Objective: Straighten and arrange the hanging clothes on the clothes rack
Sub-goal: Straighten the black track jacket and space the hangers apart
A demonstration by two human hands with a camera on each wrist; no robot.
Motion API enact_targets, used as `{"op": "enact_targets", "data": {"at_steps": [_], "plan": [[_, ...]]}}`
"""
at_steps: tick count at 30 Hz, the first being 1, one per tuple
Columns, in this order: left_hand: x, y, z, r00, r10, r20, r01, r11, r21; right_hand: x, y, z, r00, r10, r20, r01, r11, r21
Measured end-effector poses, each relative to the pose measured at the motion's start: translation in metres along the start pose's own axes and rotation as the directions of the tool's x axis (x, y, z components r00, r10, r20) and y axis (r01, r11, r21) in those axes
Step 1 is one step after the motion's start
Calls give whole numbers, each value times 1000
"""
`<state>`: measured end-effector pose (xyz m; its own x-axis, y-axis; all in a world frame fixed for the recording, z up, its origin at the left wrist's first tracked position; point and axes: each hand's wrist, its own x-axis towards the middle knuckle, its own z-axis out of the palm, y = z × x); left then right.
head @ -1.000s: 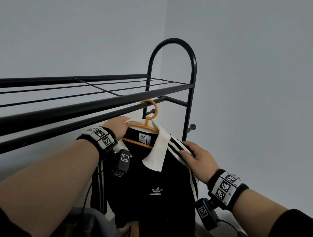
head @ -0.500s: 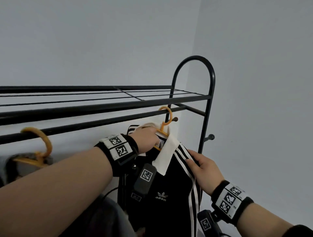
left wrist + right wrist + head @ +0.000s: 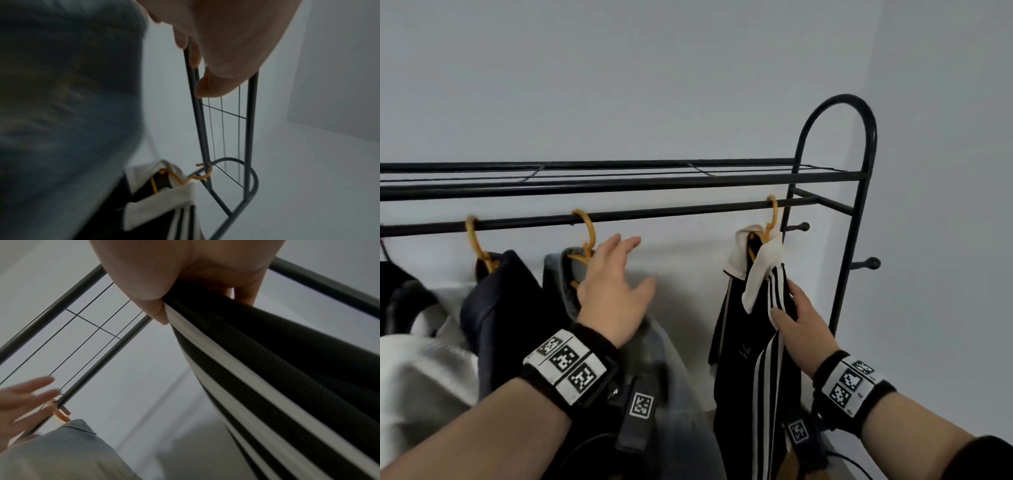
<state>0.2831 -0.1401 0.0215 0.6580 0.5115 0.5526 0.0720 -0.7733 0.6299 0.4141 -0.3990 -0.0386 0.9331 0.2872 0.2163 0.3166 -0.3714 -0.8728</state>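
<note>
A black shirt [image 3: 739, 342] with white collar [image 3: 760, 274] and white stripes hangs edge-on from an orange hanger [image 3: 772, 219] at the right end of the black rail [image 3: 671, 212]. My right hand [image 3: 787, 308] pinches its striped shoulder; the right wrist view shows thumb and fingers closed on the striped fabric [image 3: 267, 369]. My left hand [image 3: 619, 270] is spread open, holding nothing, in front of the collar of a grey garment [image 3: 681, 404] that hangs on a second orange hanger [image 3: 585, 233]. The left wrist view is blurred, with the grey garment [image 3: 61, 113] filling its left side.
Left of the grey garment hang a dark navy garment [image 3: 500, 308] on an orange hanger [image 3: 476, 243], a white garment [image 3: 414, 377] and a black one [image 3: 393, 284]. A wire shelf tops the rack. The arched end frame [image 3: 859, 137] with side pegs [image 3: 869, 263] stands near the right wall.
My left hand let go of the black shirt's collar, moved left to the grey garment and opened. The right hand stays on the striped shoulder. The view swung left, showing more hanging clothes.
</note>
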Motion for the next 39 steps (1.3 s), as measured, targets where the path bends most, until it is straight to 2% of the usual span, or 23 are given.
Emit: {"op": "enact_targets", "data": {"at_steps": [1, 3, 4, 6, 8, 16, 21, 25, 31, 36, 37, 39], "plan": [[-6, -9, -3, 997, -63, -49, 66, 996, 67, -1, 0, 4, 1000, 2, 4, -2, 1000, 6], [-16, -22, -3, 973, -224, -55, 229, 968, 105, -3, 0, 8, 1000, 17, 18, -18, 1000, 12], [-18, -28, -1, 948, -317, -22, 317, 947, 52, -4, 1, 10, 999, 25, 25, -25, 1000, 17], [-19, -34, 5, 868, -487, 100, 496, 860, -121, -3, 1, 11, 999, 25, 38, -26, 1000, 16], [-21, -32, 11, 804, -560, 201, 594, 775, -217, -4, -3, 8, 999, 16, 42, -16, 1000, 14], [-22, -11, 7, 814, -526, 247, 569, 808, -156, -18, -16, 14, 995, -29, 99, 26, 999, 30], [-23, 0, 17, 815, -462, 350, 519, 850, -86, -19, -20, 16, 989, -50, 138, 45, 998, 41], [-26, 14, 29, 813, -423, 400, 518, 839, -168, -22, -20, 4, 987, -45, 155, 40, 998, 40], [-27, 14, 28, 831, -412, 373, 505, 841, -195, -25, -7, -3, 990, -27, 139, 22, 999, 35], [-33, 4, 23, 874, -357, 330, 435, 878, -199, -35, -3, -5, 994, -44, 104, 41, 999, 28], [-35, 1, 21, 878, -344, 332, 419, 889, -186, -37, -5, -4, 995, -77, 63, 78, 997, -7], [-42, 4, 11, 881, -334, 334, 403, 900, -164, -42, -11, -1, 982, -187, -10, 182, 966, -185]]}}
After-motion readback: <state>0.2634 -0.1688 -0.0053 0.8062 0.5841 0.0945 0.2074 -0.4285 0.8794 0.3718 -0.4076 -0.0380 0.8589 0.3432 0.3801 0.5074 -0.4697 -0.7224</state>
